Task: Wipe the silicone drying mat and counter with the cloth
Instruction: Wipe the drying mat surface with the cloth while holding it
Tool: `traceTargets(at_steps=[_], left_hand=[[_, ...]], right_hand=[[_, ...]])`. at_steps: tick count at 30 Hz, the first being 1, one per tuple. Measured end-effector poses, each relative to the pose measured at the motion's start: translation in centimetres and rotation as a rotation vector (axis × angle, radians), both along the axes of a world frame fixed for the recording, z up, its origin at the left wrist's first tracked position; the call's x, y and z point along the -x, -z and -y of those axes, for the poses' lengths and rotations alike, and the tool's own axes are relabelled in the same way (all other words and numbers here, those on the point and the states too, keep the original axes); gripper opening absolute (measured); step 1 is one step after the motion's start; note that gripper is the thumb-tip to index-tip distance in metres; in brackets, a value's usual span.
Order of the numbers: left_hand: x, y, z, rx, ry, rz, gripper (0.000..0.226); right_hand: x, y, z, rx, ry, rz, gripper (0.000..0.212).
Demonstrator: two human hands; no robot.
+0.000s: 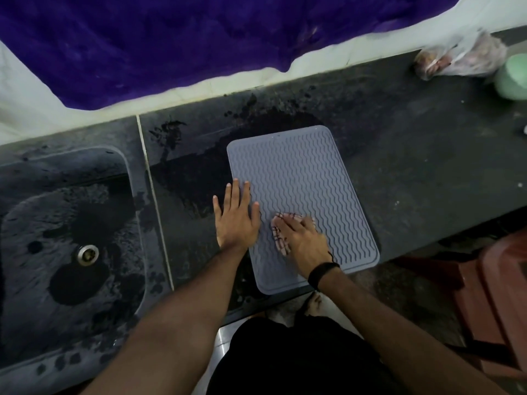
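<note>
On the mat [308, 172], the right hand [302, 238] presses the cloth [281, 245] with flat fingers; the left hand [236, 220] lies spread across its left edge.

Dim, flat light; my right hand [302, 238] smears with motion blur, and the wide lens bends the far edges.

Dark sink [85, 155] with metal drain [88, 254], purple fabric [171, 38], plastic bag [459, 57], pale green container [513, 76].

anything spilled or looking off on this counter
Yes: dark wet patches and splashes spread over the counter left of and behind the drying mat, with scattered droplets farther back. The mat itself lies flat.
</note>
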State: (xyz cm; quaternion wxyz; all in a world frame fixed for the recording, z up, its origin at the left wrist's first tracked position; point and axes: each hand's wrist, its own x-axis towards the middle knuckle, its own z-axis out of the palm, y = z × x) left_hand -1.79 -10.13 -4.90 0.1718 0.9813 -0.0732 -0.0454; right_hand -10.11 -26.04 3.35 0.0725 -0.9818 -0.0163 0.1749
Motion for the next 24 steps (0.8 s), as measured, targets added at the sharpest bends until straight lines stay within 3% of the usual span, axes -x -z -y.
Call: traceTargets(at_steps=[5, 10, 19, 24], left_hand=[[-0.1, 0.0, -0.2, -0.017, 0.014, -0.008, 0.064], [-0.3, -0.2, 0.1, -0.032, -0.016, -0.005, 0.064], [-0.1, -0.1, 0.3, -0.052, -0.046, -0.013, 0.063], [-0.2, -0.4, 0.4, -0.027, -0.06, -0.024, 0.062]], right_hand=[[-5.3, -1.8, -0.6, -0.072, 0.075, 0.183, 0.046], [-11.4, -0.9, -3.1, -0.072, 0.022, 0.128, 0.047], [-6.2, -0.2, -0.4, -0.049, -0.111, 0.026, 0.054], [-11.8, -2.5, -0.6, -0.067, -0.068, 0.188, 0.052]])
